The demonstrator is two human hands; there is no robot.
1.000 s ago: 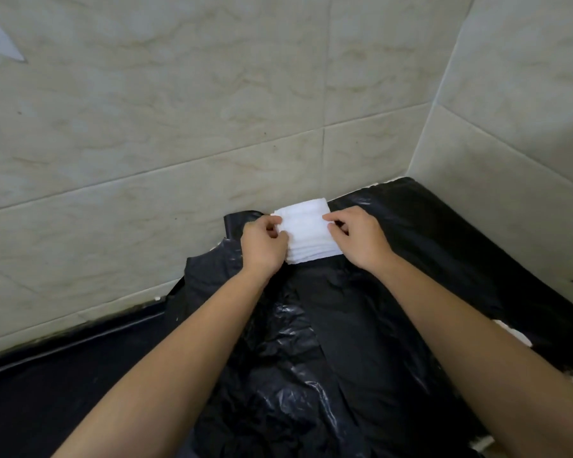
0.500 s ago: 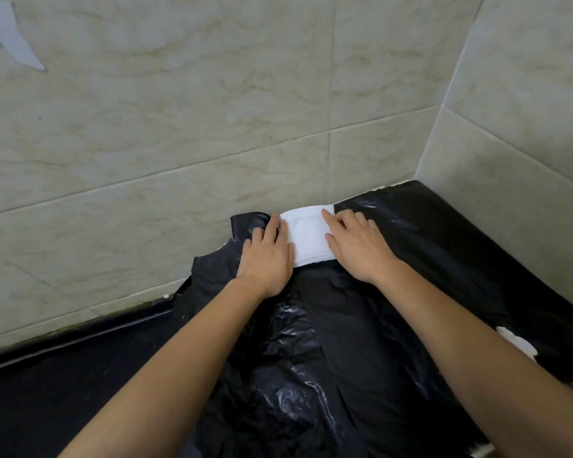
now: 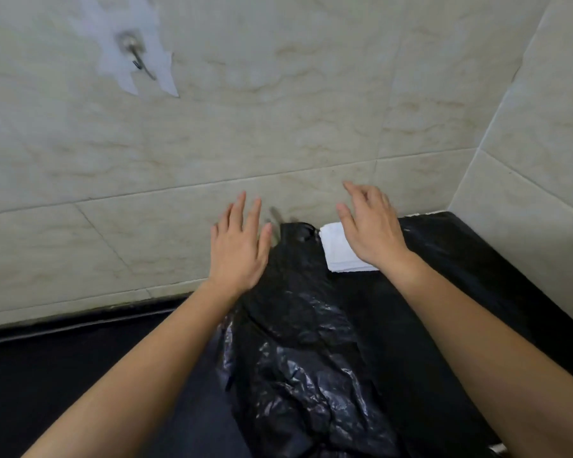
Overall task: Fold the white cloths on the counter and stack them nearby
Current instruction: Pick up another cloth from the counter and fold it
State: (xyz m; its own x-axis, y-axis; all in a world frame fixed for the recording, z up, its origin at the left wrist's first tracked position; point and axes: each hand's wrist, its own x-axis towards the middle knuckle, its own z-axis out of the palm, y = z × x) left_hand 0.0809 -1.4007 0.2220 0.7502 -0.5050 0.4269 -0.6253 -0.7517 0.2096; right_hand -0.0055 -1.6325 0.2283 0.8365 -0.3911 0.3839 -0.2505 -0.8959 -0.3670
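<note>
A folded stack of white cloths (image 3: pixel 339 252) lies on black plastic sheeting (image 3: pixel 311 352) at the back of the dark counter (image 3: pixel 47 375), against the tiled wall. My right hand (image 3: pixel 371 233) hovers just above it with fingers spread, hiding the stack's right part and holding nothing. My left hand (image 3: pixel 239 246) is lifted to the left of the stack, fingers apart, empty and clear of the cloth.
Beige tiled walls (image 3: pixel 278 127) meet in a corner at the right. A metal hook (image 3: pixel 136 54) on a torn white patch sticks out of the wall at upper left. Crumpled black plastic covers the counter's middle and right.
Both hands have let go of the cloth stack and lifted off it, the left moving left. The view has tilted up, showing the wall hook.
</note>
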